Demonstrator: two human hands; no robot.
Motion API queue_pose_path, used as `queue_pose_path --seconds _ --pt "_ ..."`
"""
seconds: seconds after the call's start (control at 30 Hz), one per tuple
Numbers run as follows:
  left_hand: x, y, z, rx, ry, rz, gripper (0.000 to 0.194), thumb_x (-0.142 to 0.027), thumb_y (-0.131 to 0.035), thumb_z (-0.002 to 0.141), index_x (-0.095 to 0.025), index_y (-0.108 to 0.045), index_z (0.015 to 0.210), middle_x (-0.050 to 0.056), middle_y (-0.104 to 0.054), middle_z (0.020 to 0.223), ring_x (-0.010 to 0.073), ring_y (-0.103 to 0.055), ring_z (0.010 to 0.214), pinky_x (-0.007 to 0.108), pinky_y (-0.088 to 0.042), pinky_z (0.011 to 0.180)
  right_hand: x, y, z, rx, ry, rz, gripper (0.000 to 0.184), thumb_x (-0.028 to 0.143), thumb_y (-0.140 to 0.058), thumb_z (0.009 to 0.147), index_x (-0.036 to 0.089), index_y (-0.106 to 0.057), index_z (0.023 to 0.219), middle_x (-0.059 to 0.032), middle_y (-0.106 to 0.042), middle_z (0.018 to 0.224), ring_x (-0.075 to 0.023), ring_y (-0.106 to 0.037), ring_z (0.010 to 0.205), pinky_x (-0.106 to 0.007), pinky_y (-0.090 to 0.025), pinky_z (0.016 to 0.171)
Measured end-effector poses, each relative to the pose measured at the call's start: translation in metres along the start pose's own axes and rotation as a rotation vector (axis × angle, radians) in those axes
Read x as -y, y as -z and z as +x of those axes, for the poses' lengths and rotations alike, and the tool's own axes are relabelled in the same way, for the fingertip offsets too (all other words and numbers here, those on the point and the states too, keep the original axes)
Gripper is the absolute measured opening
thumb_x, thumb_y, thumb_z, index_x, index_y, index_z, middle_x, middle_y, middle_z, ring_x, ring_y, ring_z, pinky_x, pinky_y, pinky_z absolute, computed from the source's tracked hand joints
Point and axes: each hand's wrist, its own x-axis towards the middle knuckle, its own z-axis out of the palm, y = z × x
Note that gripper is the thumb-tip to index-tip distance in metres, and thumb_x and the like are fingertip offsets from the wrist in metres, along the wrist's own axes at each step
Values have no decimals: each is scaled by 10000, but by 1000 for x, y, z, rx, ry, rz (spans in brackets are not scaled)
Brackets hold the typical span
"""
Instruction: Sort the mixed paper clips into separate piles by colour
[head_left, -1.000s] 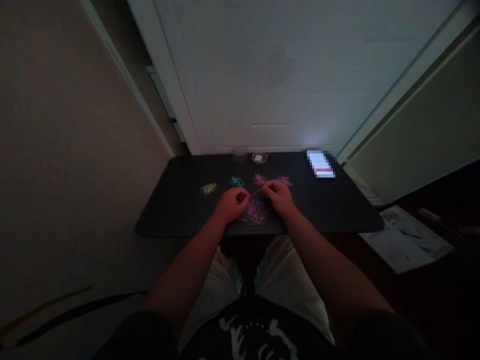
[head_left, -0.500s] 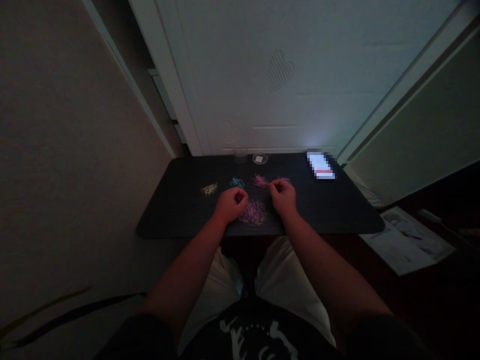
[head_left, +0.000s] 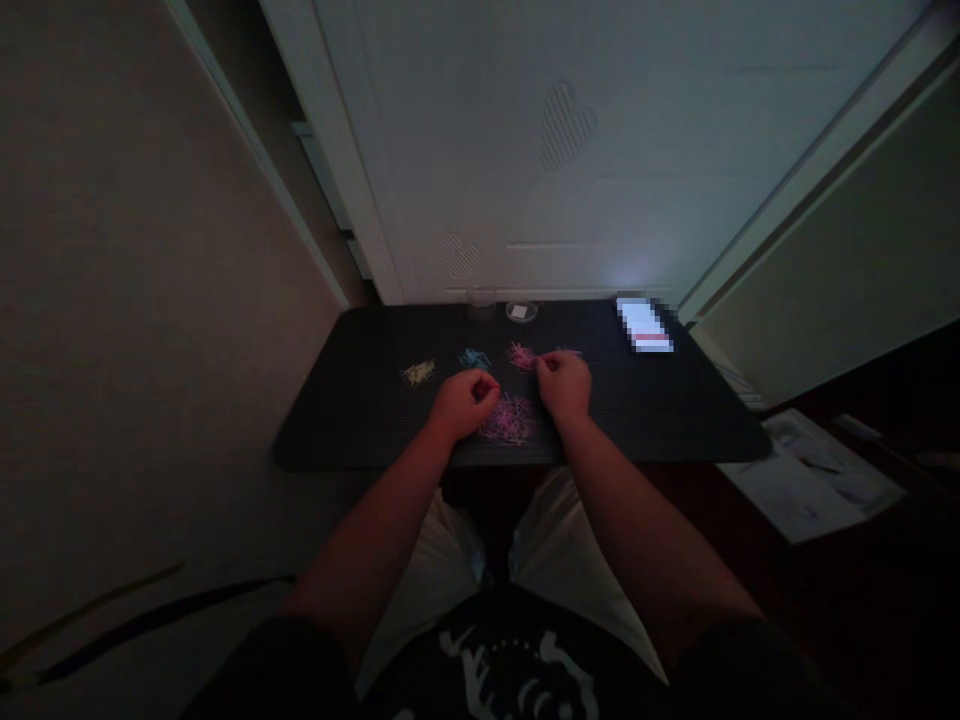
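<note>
My left hand (head_left: 465, 402) is closed in a pinch at the left edge of a mixed pile of thin, short purple and pink sticks (head_left: 511, 422). Whatever its fingertips hold is too small to make out. My right hand (head_left: 565, 388) is also pinched, its fingertips at the right side of a small pink stick pile (head_left: 520, 355); I cannot see what is between them. Behind the right hand, a purplish pile (head_left: 574, 352) is partly hidden. A blue stick pile (head_left: 474, 357) lies just beyond my left hand, and a pale yellow one (head_left: 418, 373) farther left.
All the piles lie on a dark table (head_left: 660, 410). At its back edge stand a clear round container (head_left: 481, 304) and a round lid with a white label (head_left: 520, 312). A lit phone (head_left: 645, 325) is at the back right. A white door (head_left: 480, 150) rises behind.
My right hand's fingertips have shifted slightly toward the pink pile. The left hand stays pinched by the mixed pile, and the camera view has tilted a little.
</note>
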Motion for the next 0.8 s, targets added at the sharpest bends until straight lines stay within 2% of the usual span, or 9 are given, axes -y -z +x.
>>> queue_pose_path --seconds 0.17,0.37,0.5,0.63,0.8 --pt "-2 0 0 -1 13 3 109 -243 -563 760 -161 -635 772 13 -645 712 124 -563 649 242 -440 614 4 -2 2 79 -28 -134 266 330 -494 826 195 -718 874 -80 -705 816 -209 -625 760 -300 -434 688" --pt "0 -1 0 5 15 17 112 -242 -549 773 -166 -631 783 12 -646 720 128 -572 667 250 -454 642 7 -4 0 94 -22 -217 282 343 -483 836 211 -714 930 -91 -707 895 -218 -634 824 -315 -452 735" --pt "0 -1 1 34 -52 84 151 -225 -550 772 -175 -641 881 36 -667 850 166 -589 817 304 -472 775 3 -7 -1 54 27 -156 276 318 -483 833 187 -720 893 -117 -699 844 -223 -629 788 -325 -453 722" --pt "-4 -1 1 127 -176 155 295 -189 -542 776 -205 -633 1057 38 -660 1069 204 -543 1029 368 -414 957 -1 -8 -3 16 70 -56 272 271 -451 840 168 -699 886 -136 -689 853 -239 -616 775 -354 -444 728" --pt "-3 -2 1 183 -172 152 329 -168 -518 789 -227 -644 1086 21 -674 1072 199 -557 994 350 -435 934 -5 -7 -3 -51 71 75 248 227 -431 827 171 -649 931 -111 -674 862 -227 -591 794 -344 -433 746"
